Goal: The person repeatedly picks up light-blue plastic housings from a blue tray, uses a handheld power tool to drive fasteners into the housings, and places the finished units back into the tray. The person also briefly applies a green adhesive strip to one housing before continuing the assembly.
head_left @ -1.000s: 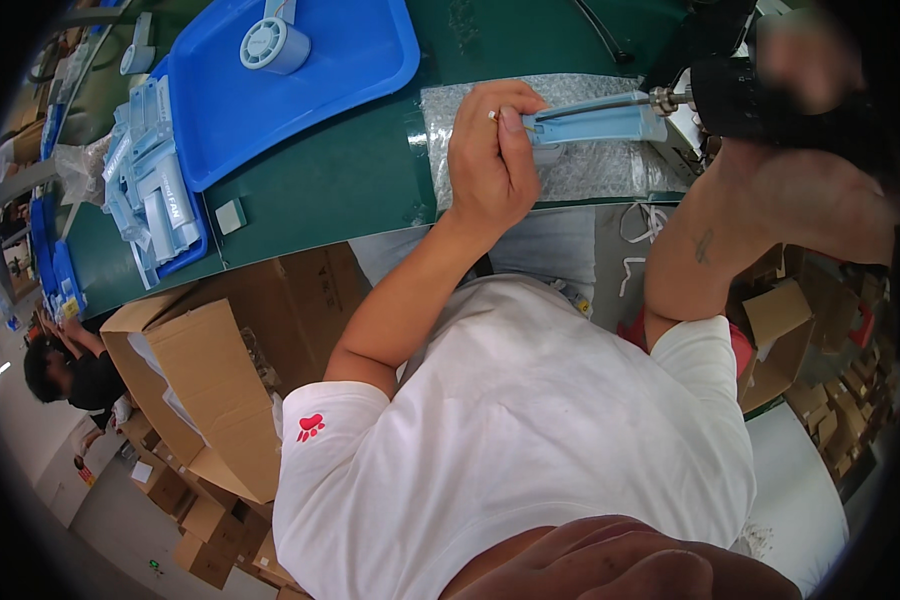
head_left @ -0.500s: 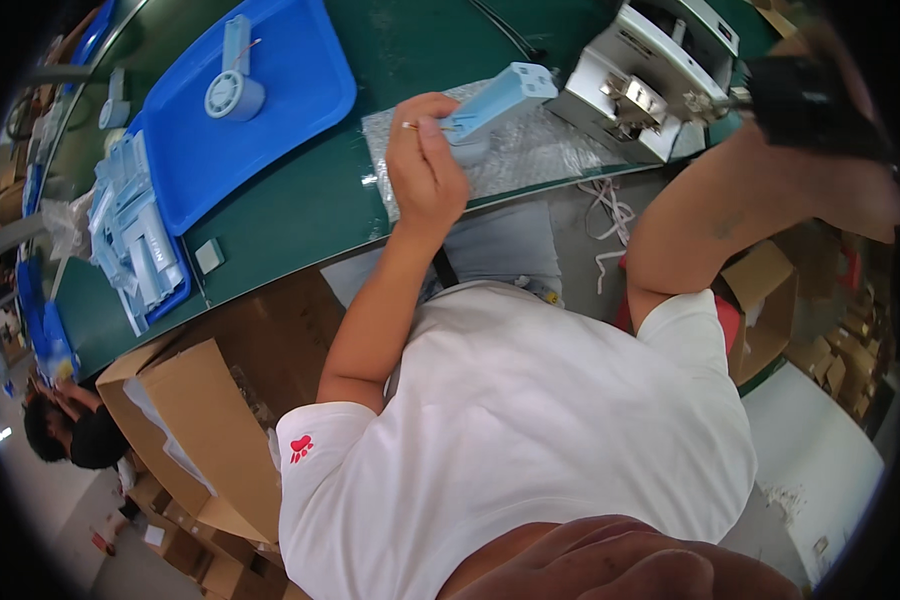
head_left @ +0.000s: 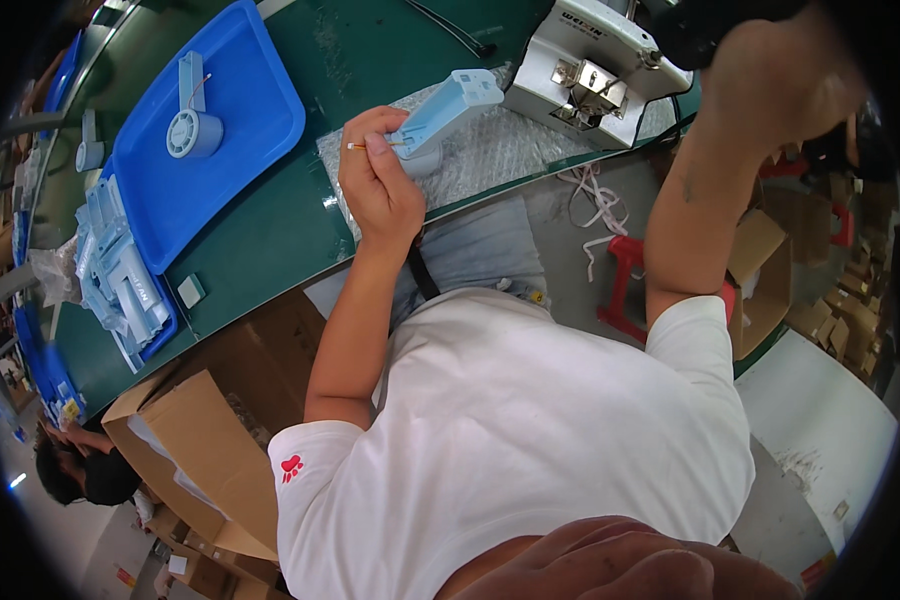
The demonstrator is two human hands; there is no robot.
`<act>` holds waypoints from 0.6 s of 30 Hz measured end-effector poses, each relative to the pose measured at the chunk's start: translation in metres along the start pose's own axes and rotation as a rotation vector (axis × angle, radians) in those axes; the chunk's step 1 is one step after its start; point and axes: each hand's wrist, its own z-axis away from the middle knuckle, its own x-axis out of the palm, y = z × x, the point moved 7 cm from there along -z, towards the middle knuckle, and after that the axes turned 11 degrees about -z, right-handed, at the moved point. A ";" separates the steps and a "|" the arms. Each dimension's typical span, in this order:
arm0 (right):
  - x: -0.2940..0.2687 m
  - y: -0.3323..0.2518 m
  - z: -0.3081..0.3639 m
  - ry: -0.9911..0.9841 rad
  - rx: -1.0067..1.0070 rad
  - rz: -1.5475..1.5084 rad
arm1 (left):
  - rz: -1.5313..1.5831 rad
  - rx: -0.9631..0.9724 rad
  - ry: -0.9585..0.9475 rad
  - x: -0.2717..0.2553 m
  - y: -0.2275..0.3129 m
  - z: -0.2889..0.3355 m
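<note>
At the bench [head_left: 260,210], hands [head_left: 775,85] are apart, left [head_left: 382,190] gripping a blue fan [head_left: 448,110]

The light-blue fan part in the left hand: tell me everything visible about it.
The light-blue fan part looks like smooth plastic: a long handle shell, open along one side, with a rounded body beneath its near end, partly hidden. Its far end has small openings. The left hand grips the near end; a thin wire with a small white connector sticks out there. The handle slants up and right in the view, over bubble wrap; contact with it is unclear.
</note>
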 end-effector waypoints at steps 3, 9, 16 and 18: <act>0.001 0.001 0.003 0.041 0.146 0.098 | 0.003 -0.006 0.008 -0.002 -0.001 0.002; -0.035 0.035 0.013 -0.017 0.701 -0.684 | 0.020 0.057 0.081 -0.005 0.000 -0.001; -0.002 0.054 0.032 0.047 0.587 -0.640 | 0.029 0.055 0.068 -0.004 0.001 -0.001; 0.004 0.060 0.034 0.054 0.582 -0.628 | -0.001 0.058 0.045 -0.005 0.002 0.000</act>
